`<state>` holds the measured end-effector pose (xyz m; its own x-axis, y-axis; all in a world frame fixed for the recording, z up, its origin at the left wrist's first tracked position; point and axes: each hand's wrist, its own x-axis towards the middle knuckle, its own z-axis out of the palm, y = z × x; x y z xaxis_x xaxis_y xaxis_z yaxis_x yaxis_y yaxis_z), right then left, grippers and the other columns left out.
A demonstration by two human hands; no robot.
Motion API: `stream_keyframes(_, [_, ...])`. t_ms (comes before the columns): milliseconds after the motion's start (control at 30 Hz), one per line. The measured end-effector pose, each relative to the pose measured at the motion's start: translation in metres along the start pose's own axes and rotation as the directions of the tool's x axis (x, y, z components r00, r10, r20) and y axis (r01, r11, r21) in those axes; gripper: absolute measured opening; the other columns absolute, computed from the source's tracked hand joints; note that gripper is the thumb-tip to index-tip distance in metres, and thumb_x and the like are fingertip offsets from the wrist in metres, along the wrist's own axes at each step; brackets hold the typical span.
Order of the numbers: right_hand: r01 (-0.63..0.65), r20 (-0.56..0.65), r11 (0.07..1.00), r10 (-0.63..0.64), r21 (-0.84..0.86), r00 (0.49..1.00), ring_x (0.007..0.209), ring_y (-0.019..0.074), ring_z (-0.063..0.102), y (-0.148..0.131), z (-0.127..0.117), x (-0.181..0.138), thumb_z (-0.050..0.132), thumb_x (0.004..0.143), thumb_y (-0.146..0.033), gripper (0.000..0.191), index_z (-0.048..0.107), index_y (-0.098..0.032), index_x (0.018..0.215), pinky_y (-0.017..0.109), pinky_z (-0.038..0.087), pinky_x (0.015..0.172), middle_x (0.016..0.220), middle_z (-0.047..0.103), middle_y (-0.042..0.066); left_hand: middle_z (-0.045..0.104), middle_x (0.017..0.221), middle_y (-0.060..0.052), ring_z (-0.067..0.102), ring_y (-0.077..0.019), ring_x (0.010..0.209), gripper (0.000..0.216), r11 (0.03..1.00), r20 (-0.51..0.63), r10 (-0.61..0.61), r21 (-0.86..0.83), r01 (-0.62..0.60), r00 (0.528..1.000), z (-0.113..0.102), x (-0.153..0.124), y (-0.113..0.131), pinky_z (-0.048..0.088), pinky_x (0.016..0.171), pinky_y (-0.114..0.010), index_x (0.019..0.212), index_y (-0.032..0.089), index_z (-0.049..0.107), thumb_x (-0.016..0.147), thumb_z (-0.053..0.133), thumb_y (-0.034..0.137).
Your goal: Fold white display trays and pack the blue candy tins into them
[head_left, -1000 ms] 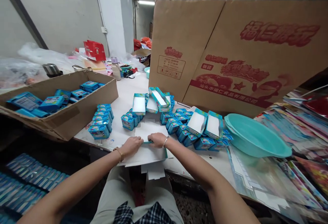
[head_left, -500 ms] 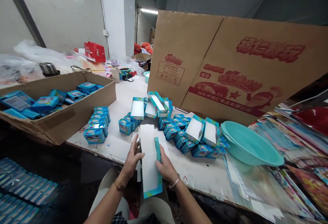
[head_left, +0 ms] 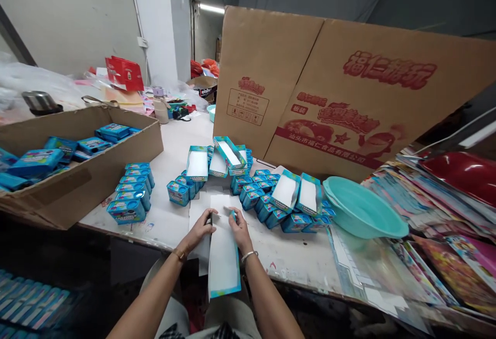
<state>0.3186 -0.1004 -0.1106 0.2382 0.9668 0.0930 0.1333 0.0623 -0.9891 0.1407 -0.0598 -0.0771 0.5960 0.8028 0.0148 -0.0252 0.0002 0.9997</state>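
Observation:
Between my hands is a partly folded cardboard tray (head_left: 223, 261), white inside with a blue-green printed rim, its near end hanging past the table edge. My left hand (head_left: 201, 231) grips its left side near the far end. My right hand (head_left: 240, 230) pinches the far right corner, where small white flaps stand up. White card sheets (head_left: 198, 210) lie flat beneath it on the table. Beyond my hands are folded trays (head_left: 197, 164), white inside, resting on and beside small blue packs (head_left: 179, 192). Two more trays (head_left: 285, 190) lie on packs to the right.
A brown carton (head_left: 151, 140) holding blue packs stands at the left, beside a row of packs (head_left: 127, 210). A large printed carton (head_left: 267, 86) rises behind. At the right are a turquoise basin (head_left: 366, 212) and printed sheets (head_left: 430, 256). More blue packs (head_left: 33, 297) sit low at left.
Both hands have moved to the tray's far end. Its right side wall and far flaps are now bent differently, with the right hand at the corner. The view has turned slightly right.

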Motion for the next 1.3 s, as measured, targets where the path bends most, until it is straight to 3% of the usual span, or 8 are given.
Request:
stream_keyframes(200, [-0.059,-0.206,0.977,0.016,-0.203,0.978,0.082,0.0193,0.055,0.001,0.004,0.022,0.030,0.091,-0.058,0.045,0.050,-0.020,0.080,0.031,0.048,0.081,0.083,0.060,0.007,0.047,0.143,-0.015,0.044,-0.0292,0.133,0.050,0.998,-0.313,0.049,0.043,-0.037,0.949,0.014,0.017,-0.016,0.039,0.106,-0.038,0.116,0.016,0.058,0.072,0.058,0.037])
stream_keyframes(300, [-0.094,-0.284,0.950,0.006,-0.297,0.959,0.081,0.0199,0.054,0.003,0.008,0.026,0.026,0.093,-0.058,0.048,0.053,-0.018,0.089,0.031,0.048,0.080,0.083,0.059,0.008,0.057,0.132,-0.015,0.052,-0.0264,0.127,0.072,0.996,-0.402,0.008,-0.082,-0.044,0.915,0.018,0.021,-0.028,0.041,0.105,-0.041,0.138,0.016,0.041,0.074,0.063,0.041])
stream_keyframes(400, [-0.128,-0.346,0.954,0.028,-0.270,0.938,0.084,0.0206,0.058,0.005,0.006,0.026,0.012,0.095,-0.055,0.060,0.051,-0.014,0.113,0.031,0.048,0.079,0.089,0.061,0.010,0.059,0.133,-0.015,0.053,-0.0273,0.126,0.071,0.997,-0.371,-0.020,-0.077,-0.010,0.928,0.018,0.021,-0.032,0.040,0.108,-0.042,0.134,0.015,0.050,0.072,0.065,0.044])
stream_keyframes(533, [-0.048,0.014,0.966,0.054,-0.253,0.998,0.095,0.0218,0.061,-0.001,-0.017,0.028,0.020,0.096,-0.054,0.060,0.064,-0.014,0.105,0.032,0.047,0.086,0.097,0.065,0.011,0.055,0.141,-0.013,0.048,-0.0290,0.132,0.064,0.996,-0.285,-0.075,-0.064,0.059,0.955,0.019,0.019,-0.028,0.034,0.113,-0.043,0.129,0.013,0.059,0.076,0.061,0.049])
stream_keyframes(700, [0.222,0.474,0.780,0.107,-0.585,0.874,0.097,0.0208,0.060,-0.023,-0.040,0.036,0.062,0.082,-0.036,0.039,0.066,-0.023,0.118,0.032,0.044,0.089,0.107,0.066,0.008,0.042,0.150,-0.012,0.038,-0.0260,0.140,0.068,0.996,-0.239,-0.086,-0.049,0.077,0.967,0.020,0.018,-0.028,0.026,0.118,-0.041,0.140,0.012,0.049,0.082,0.054,0.046])
stream_keyframes(800, [0.292,0.488,0.614,0.176,-0.734,0.855,0.087,0.0200,0.061,-0.032,-0.033,0.043,0.061,0.083,-0.033,0.038,0.067,-0.024,0.120,0.029,0.045,0.079,0.100,0.068,0.006,0.042,0.150,-0.010,0.037,-0.0249,0.141,0.066,0.998,-0.220,-0.061,-0.033,0.055,0.974,0.023,0.019,-0.031,0.027,0.118,-0.040,0.141,0.014,0.047,0.083,0.050,0.044])
stream_keyframes(1033, [0.359,0.524,0.534,0.193,-0.765,0.829,0.077,0.0156,0.063,-0.037,-0.025,0.045,0.047,0.090,-0.022,0.028,0.069,-0.018,0.107,0.022,0.045,0.067,0.087,0.072,0.000,0.047,0.147,-0.013,0.041,-0.0266,0.138,0.066,0.996,-0.246,-0.079,-0.070,0.064,0.966,0.025,0.024,-0.031,0.031,0.116,-0.039,0.137,0.011,0.052,0.079,0.053,0.044])
stream_keyframes(1300, [0.486,0.521,0.192,0.237,-0.853,0.820,0.097,0.0273,0.067,-0.050,-0.012,0.038,0.036,0.094,-0.013,0.028,0.055,-0.012,0.114,0.037,0.049,0.079,0.103,0.067,0.021,0.057,0.137,-0.018,0.051,-0.0267,0.130,0.065,0.981,-0.333,-0.085,-0.194,0.019,0.939,0.029,0.028,-0.037,0.035,0.113,-0.041,0.134,0.007,0.050,0.077,0.057,0.039])
